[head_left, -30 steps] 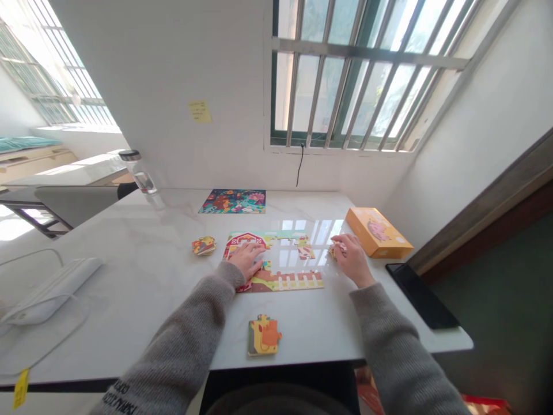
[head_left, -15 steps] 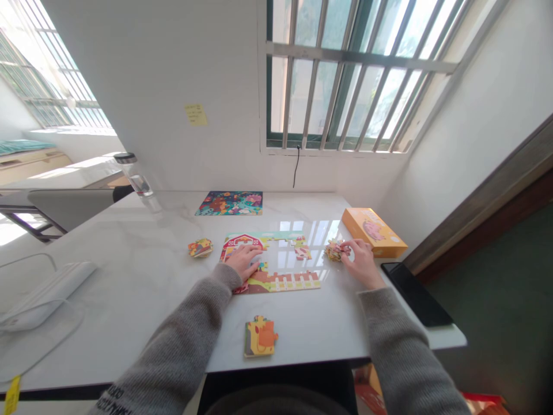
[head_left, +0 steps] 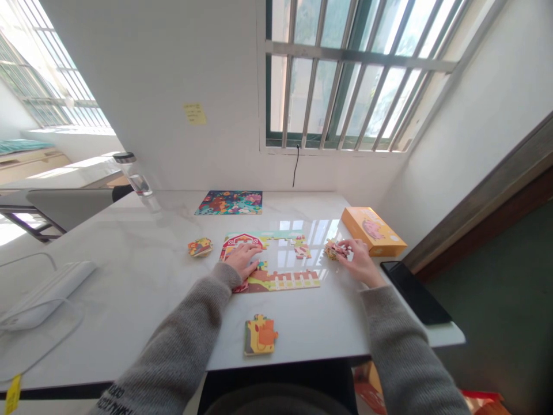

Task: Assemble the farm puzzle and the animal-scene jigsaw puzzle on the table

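Farm puzzle [head_left: 298, 280] lay part-built under my spread left hand [head_left: 242, 259]; my right hand [head_left: 361, 264], closure unclear, seemingly sorted the piece pile [head_left: 332, 250]; next called for isolating one.

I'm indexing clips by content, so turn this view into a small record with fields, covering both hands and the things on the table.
left hand: resting on the left part of the farm puzzle
right hand: fingers at the right pile of pieces; grip unclear
puzzle state: partly joined, gap in the middle
other piles: left pile, left of the puzzle; near pile, by the table's front edge
box: orange, at right
picture sheet: beyond the puzzle
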A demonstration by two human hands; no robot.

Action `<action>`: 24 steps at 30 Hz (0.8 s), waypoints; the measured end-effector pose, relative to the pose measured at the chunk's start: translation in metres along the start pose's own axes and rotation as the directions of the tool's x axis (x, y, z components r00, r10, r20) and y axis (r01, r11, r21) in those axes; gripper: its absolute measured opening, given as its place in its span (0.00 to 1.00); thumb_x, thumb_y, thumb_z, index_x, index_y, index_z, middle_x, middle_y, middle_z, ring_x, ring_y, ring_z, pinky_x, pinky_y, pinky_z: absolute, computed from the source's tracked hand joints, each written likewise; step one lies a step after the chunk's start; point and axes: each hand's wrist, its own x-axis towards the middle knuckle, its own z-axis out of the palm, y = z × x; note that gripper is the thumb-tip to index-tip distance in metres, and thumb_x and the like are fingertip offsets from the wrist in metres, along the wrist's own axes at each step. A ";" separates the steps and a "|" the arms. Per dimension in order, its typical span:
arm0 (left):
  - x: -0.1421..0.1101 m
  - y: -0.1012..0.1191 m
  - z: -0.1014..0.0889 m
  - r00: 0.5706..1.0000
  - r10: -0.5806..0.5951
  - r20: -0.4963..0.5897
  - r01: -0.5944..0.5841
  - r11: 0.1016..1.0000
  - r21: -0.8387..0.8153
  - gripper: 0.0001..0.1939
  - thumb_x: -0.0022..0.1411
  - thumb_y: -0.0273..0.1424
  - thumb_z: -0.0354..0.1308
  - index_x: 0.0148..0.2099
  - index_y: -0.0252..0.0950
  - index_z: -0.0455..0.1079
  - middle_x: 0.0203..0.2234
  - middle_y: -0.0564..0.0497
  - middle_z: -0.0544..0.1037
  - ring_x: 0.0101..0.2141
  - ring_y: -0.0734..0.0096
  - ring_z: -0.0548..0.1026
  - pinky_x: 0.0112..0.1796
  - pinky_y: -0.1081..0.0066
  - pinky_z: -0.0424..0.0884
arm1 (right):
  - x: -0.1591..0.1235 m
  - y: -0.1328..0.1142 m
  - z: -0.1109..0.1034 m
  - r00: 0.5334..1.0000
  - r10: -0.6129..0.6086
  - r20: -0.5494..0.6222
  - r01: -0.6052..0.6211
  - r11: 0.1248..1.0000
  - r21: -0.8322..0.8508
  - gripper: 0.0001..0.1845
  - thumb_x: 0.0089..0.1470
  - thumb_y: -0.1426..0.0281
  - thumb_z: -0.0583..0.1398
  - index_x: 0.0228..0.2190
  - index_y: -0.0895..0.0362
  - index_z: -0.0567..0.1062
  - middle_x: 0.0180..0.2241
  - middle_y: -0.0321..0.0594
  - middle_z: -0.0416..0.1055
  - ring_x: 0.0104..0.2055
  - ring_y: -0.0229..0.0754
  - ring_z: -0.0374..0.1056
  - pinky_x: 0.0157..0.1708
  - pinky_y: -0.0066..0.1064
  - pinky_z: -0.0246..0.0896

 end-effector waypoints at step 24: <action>0.017 0.049 -0.010 0.934 -0.354 -0.050 0.150 0.514 -0.844 0.21 0.59 0.49 0.62 0.36 0.34 0.69 0.28 0.51 0.77 0.30 0.69 0.76 0.37 0.67 0.74 | 0.008 -0.177 0.072 0.868 -0.484 0.113 0.446 0.859 0.251 0.16 0.55 0.77 0.60 0.45 0.52 0.69 0.45 0.46 0.60 0.50 0.52 0.59 0.51 0.46 0.62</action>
